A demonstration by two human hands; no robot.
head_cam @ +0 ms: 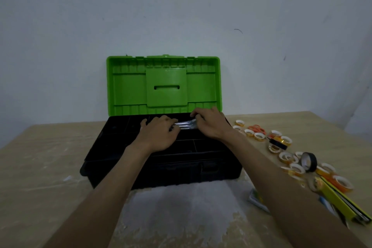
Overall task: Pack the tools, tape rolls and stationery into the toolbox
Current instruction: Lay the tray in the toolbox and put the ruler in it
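Observation:
A black toolbox (167,169) stands open on the table, its green lid (164,84) upright against the wall. Over the box's divided tray, both hands hold a bundle of shiny metal tools (186,124). My left hand (159,134) grips the bundle's left end and my right hand (209,124) grips its right end. To the right of the box lie several small tape rolls (259,136), a black tape roll (309,161), orange scissors (256,128) and a yellow flat tool (340,200).
The wooden table (40,167) has a pale worn patch (173,211) in front of the box. A card packet (256,199) lies near my right forearm. A plain wall rises directly behind the lid.

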